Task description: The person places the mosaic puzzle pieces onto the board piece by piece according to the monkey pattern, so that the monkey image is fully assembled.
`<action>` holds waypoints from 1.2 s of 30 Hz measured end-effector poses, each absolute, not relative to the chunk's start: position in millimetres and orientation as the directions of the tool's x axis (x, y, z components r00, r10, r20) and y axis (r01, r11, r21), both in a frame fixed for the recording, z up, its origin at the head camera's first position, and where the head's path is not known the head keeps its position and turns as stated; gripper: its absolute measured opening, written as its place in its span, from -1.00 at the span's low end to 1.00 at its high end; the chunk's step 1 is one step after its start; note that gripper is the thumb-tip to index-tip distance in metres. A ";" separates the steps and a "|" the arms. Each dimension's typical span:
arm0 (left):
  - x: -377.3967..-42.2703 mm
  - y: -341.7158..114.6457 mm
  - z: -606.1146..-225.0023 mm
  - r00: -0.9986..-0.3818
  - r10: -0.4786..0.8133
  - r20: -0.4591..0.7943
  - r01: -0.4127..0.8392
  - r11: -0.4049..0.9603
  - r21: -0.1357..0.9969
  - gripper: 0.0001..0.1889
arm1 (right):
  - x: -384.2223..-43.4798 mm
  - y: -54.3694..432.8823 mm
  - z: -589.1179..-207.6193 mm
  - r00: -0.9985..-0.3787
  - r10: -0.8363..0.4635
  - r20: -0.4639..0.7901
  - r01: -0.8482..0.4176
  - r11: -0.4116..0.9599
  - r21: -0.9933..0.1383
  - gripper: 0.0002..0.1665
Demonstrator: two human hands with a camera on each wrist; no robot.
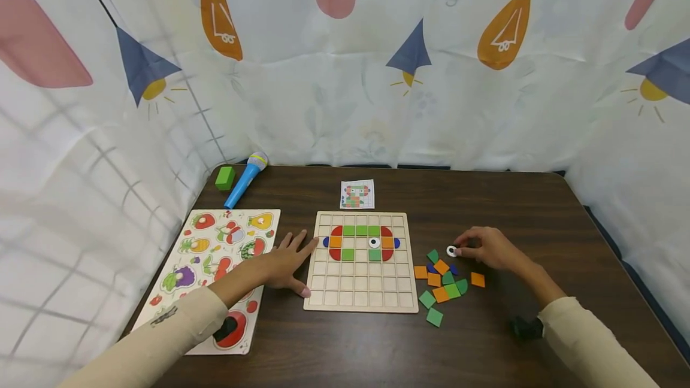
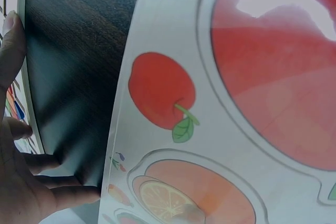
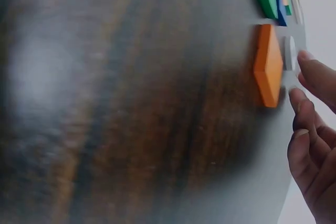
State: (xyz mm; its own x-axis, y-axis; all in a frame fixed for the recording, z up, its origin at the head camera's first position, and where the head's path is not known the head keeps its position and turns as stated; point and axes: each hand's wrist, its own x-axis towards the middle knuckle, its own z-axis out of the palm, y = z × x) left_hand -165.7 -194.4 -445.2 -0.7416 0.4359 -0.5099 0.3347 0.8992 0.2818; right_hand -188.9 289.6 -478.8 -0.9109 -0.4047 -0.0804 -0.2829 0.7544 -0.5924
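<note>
Pale wooden grid board (image 1: 360, 292) lies mid-table, partly filled with red, green, orange and blue pieces and one round eye piece (image 1: 374, 242). My left hand (image 1: 288, 262) is spread at the board's left side, its thumb touching the lower left edge and its index finger near the upper edge. In the left wrist view, these fingers (image 2: 39, 187) look straight and apart. To the board's right, my right hand (image 1: 487, 247) pinches a white round eye piece (image 1: 451, 251) with a black centre between thumb and index finger. The right wrist view shows this piece edge-on beside an orange tile (image 3: 270, 66).
Loose green, orange and blue tiles (image 1: 441, 296) lie between the board and my right hand. A picture card (image 1: 357, 194) sits behind the board. At left are a fruit puzzle board (image 1: 253, 340), a blue toy microphone (image 1: 245, 182) and a green block (image 1: 224, 178).
</note>
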 end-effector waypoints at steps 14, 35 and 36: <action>-164.3 -196.0 -448.0 -0.745 0.436 -0.504 0.328 0.898 0.292 0.20 | -186.1 280.2 -483.3 -0.909 -0.417 0.018 -0.373 0.791 -0.485 -0.80; -164.8 -194.8 -444.3 -0.745 0.434 -0.506 0.332 0.900 0.283 0.19 | -184.7 265.9 -475.2 -0.819 -0.572 -0.032 -0.444 0.669 -0.596 -0.82; -164.8 -194.6 -444.0 -0.745 0.434 -0.507 0.332 0.900 0.282 0.19 | -185.1 262.5 -472.7 -0.816 -0.576 -0.034 -0.440 0.659 -0.611 -0.79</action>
